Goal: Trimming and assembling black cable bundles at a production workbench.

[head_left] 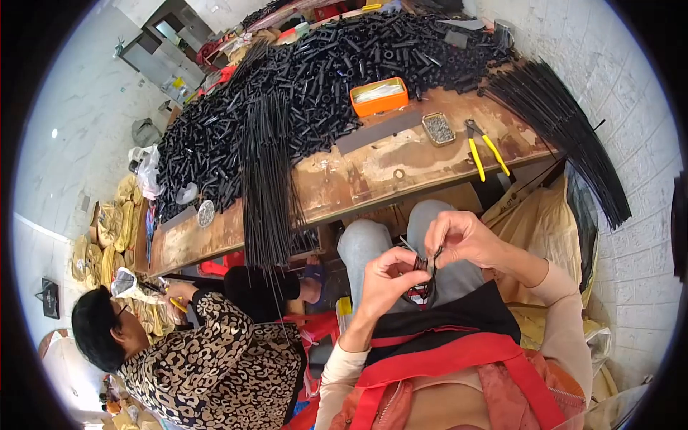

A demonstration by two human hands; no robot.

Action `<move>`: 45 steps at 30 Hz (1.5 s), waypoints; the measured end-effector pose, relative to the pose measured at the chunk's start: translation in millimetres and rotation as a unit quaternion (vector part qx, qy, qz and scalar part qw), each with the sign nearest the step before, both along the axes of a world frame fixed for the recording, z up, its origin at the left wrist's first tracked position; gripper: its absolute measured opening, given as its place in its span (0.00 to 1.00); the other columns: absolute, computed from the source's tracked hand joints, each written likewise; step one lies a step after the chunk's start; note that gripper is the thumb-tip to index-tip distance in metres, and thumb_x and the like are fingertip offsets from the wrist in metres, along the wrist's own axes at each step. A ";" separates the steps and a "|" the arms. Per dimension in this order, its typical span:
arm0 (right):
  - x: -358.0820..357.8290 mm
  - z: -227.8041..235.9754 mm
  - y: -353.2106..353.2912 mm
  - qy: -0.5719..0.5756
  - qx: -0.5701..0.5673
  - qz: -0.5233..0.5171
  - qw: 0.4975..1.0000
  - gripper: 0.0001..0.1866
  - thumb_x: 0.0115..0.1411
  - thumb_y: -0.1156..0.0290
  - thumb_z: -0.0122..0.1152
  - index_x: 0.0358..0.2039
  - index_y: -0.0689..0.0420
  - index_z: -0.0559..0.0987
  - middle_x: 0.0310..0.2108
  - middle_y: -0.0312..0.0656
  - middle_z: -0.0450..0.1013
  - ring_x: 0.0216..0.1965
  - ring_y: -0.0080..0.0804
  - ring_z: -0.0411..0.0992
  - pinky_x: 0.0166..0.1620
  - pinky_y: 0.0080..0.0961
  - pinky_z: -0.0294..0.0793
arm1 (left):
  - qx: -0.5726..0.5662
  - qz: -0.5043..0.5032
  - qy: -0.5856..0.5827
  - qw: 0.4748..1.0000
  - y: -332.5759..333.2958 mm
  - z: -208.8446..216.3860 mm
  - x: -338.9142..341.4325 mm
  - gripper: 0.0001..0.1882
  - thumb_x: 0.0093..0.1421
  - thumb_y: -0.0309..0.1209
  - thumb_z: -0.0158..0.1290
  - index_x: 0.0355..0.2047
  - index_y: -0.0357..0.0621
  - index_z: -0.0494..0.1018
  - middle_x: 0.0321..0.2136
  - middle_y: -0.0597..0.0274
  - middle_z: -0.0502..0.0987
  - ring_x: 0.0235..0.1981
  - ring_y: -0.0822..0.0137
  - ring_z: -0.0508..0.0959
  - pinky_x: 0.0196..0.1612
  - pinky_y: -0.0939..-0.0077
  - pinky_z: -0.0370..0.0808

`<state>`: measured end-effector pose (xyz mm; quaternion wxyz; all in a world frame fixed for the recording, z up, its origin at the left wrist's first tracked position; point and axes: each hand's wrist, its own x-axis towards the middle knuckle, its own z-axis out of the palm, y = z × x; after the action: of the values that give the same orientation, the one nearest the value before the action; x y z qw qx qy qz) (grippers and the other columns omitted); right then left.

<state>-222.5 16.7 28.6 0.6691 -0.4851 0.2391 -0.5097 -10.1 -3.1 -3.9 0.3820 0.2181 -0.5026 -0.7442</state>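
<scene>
Above my lap, my left hand (390, 278) is closed, its thumb and fingers pinching a small black ribbed part (421, 264). My right hand (464, 240) is closer to the bench and just to the right, thumb and forefinger pinched round a small dark piece (438, 251). The two pieces are close together; I cannot tell whether they touch. A pair of pliers with yellow handles (476, 159) lies on the wooden bench (358, 176), beyond my right hand. Beside it stands a small dish of tiny metal parts (438, 129).
A big heap of black tubular parts (322, 72) covers the far bench. Bundles of long black rods overhang its front edge (266, 179) and right end (573, 129). An orange box (379, 97) stands by the heap. A co-worker (215, 351) in a patterned top sits at my left.
</scene>
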 end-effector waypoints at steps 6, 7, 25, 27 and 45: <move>-3.0 28.1 -20.8 0.067 -0.041 -0.011 0.997 0.14 0.46 0.87 0.69 0.29 0.59 0.73 0.32 0.41 0.73 0.37 0.29 0.72 0.43 0.25 0.70 | 0.000 -0.096 0.073 0.993 -31.5 23.3 -8.8 0.07 0.55 0.19 0.59 0.34 0.37 0.73 0.37 0.57 0.75 0.33 0.65 0.78 0.39 0.71 0.78; -6.4 28.1 -29.4 0.091 -0.059 -0.036 0.993 0.14 0.46 0.86 0.69 0.29 0.59 0.74 0.32 0.39 0.73 0.39 0.27 0.71 0.45 0.25 0.69 | 0.018 -0.051 0.098 0.994 -35.9 28.5 -14.6 0.07 0.55 0.18 0.58 0.34 0.37 0.72 0.38 0.56 0.75 0.33 0.64 0.78 0.39 0.70 0.79; -204.6 -49.2 -334.6 0.584 -0.305 -0.400 0.637 0.08 0.51 0.76 0.61 0.34 0.62 0.75 0.32 0.48 0.73 0.37 0.46 0.74 0.40 0.35 0.73 | 0.060 0.054 -0.040 0.996 -130.1 -1.1 -32.2 0.04 0.60 0.19 0.53 0.35 0.38 0.71 0.35 0.58 0.79 0.34 0.71 0.78 0.38 0.69 0.80; -204.4 -49.8 -337.5 0.623 -0.321 -0.391 0.596 0.09 0.51 0.76 0.61 0.34 0.62 0.75 0.33 0.48 0.72 0.37 0.47 0.73 0.40 0.36 0.73 | 0.064 0.066 -0.042 0.995 -130.2 -0.5 -30.4 0.05 0.59 0.18 0.53 0.35 0.38 0.71 0.35 0.59 0.79 0.35 0.71 0.78 0.38 0.70 0.80; -38.0 81.2 -71.6 0.234 0.010 -0.023 0.972 0.08 0.56 0.78 0.64 0.36 0.60 0.77 0.40 0.37 0.75 0.43 0.23 0.73 0.49 0.22 0.71 | -0.028 -0.067 0.004 0.997 -54.2 59.2 -27.8 0.23 0.60 0.19 0.53 0.56 0.36 0.66 0.42 0.60 0.76 0.41 0.72 0.76 0.40 0.74 0.78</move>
<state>-260.5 -54.9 109.8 0.5874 -0.5786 0.4055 -0.3948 -37.8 -57.3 55.4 0.3398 0.1702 -0.5353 -0.7543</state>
